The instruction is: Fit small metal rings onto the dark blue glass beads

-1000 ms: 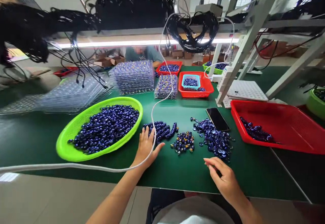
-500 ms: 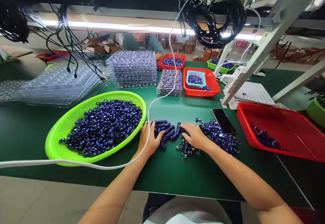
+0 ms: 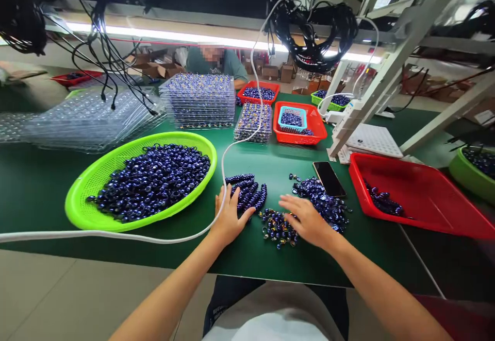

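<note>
Rows of small shiny dark-blue ring-like pieces lie side by side on the green table. My left hand rests against their left end, fingers spread and thumb out to the right. My right hand is open, fingers stretched leftward over a small pile of blue and gold pieces. Nothing shows in its fingers. Behind my right hand spreads a loose heap of blue round pieces. Beside my left hand stands an oval lime-green basket full of dark-blue pieces.
A phone lies behind the loose heap. At right is a red tray holding some blue pieces. Clear stacked trays and a red basket stand at the back. A white cable hangs across the view. Another person sits opposite.
My right hand has come away from the right end of the rows, back toward me and right, over the small pile. My left hand stays at the rows. The view has shifted slightly.
</note>
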The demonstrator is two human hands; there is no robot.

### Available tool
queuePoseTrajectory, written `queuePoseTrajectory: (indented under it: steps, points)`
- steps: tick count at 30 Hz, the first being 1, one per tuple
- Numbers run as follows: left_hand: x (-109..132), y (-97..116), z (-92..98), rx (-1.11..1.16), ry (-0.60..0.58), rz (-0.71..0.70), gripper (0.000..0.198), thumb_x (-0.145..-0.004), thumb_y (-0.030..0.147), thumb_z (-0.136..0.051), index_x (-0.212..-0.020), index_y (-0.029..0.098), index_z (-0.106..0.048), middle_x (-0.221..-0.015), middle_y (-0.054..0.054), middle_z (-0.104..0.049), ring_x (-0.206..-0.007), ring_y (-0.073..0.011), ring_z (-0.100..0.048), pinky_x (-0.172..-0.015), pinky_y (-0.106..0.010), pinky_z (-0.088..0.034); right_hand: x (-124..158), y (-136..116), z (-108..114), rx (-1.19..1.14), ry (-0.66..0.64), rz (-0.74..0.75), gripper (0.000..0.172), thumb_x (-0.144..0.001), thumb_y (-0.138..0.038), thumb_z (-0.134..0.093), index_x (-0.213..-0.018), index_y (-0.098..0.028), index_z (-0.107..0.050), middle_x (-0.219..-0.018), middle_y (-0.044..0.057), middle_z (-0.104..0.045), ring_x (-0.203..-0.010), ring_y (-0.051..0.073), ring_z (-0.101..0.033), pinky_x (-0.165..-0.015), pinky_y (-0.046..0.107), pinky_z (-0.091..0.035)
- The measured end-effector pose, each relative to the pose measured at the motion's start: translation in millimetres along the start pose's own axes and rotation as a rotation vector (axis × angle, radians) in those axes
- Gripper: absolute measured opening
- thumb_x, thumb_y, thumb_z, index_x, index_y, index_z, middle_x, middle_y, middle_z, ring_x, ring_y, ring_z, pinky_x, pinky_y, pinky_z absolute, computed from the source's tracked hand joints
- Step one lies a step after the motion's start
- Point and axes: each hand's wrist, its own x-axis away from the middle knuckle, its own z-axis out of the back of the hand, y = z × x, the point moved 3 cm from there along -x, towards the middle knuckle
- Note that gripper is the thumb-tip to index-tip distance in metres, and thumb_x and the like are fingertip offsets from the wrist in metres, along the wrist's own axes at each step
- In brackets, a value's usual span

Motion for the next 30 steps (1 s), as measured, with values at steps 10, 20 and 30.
queuePoseTrajectory:
  steps: [10,20,30]
  points:
    - [0.9,-6.0,-1.4,0.009,-0.085,0.038,0.090,-0.082,0.067,-0.055,-0.149,0.012,-0.032,-0.159,-0.026,-0.022,-0.148,-0.0432,-0.013,-0.114,-0.062,-0.025,-105.2,95.9,15.0,0.334,-0.147,-0.339,0.024,-0.088,-0.021,-0.059,-0.106,-0.013,-0.071,-0.105,0.016,-0.071,-0.101,0.030,-0.060,-0.086,0.039,-0.044]
    - [8.3,-3.9,2.0,0.148,-0.122,0.035,0.066,-0.094,0.051,-0.047,-0.149,0.016,-0.034,-0.161,-0.021,-0.022,-0.150,-0.0380,-0.011,-0.117,-0.059,-0.024,-97.0,25.5,-16.2,0.291,-0.273,-0.061,0.016,-0.088,-0.022,-0.056,-0.090,-0.017,-0.071,-0.090,0.011,-0.068,-0.094,0.025,-0.059,-0.083,0.035,-0.039]
    - [27.4,64.6,47.0,0.559,-0.142,-0.141,0.057,-0.091,0.033,-0.059,-0.144,0.025,-0.044,-0.153,-0.012,-0.041,-0.143,-0.0326,-0.036,-0.116,-0.054,-0.033,35.3,-10.3,10.6,-0.941,0.161,-0.551,0.023,-0.087,-0.037,-0.062,-0.101,-0.020,-0.069,-0.084,0.004,-0.071,-0.073,0.016,-0.066,-0.066,0.029,-0.054]
